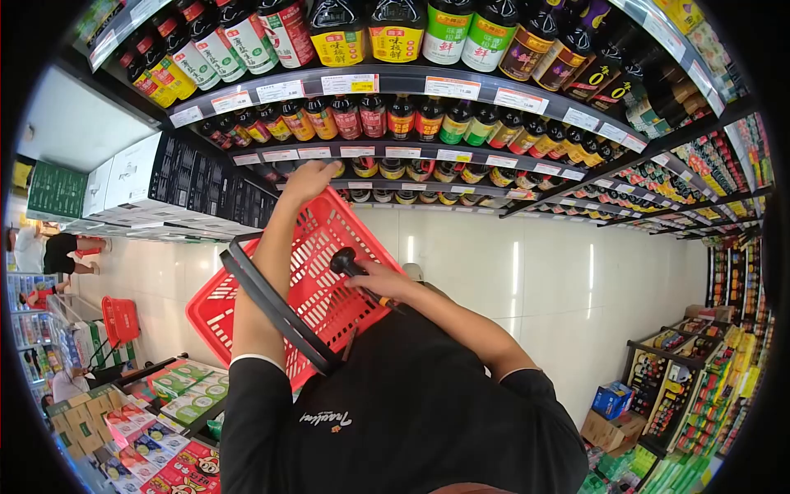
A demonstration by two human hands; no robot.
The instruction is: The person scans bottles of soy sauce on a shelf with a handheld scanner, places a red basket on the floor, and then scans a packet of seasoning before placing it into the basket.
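Note:
A red plastic shopping basket [309,284] hangs tilted at my front, its black handle [280,309] looped over my left forearm. My right hand [385,282] is closed around a dark bottle [350,265] held over the basket. Part of that bottle is hidden behind my fingers. My left hand [309,183] reaches past the basket's far rim to a lower shelf, its fingers curled together beside the bottles [366,169] there. What those fingers hold, if anything, is hidden.
Sauce bottles [337,37] fill several shelves ahead, with price tags along the edges. Stacked boxes [123,181] stand at the left, and packaged goods [156,436] at the lower left. A second red basket [120,319] and another person [70,251] are farther left. Loaded display racks [683,387] stand at the right.

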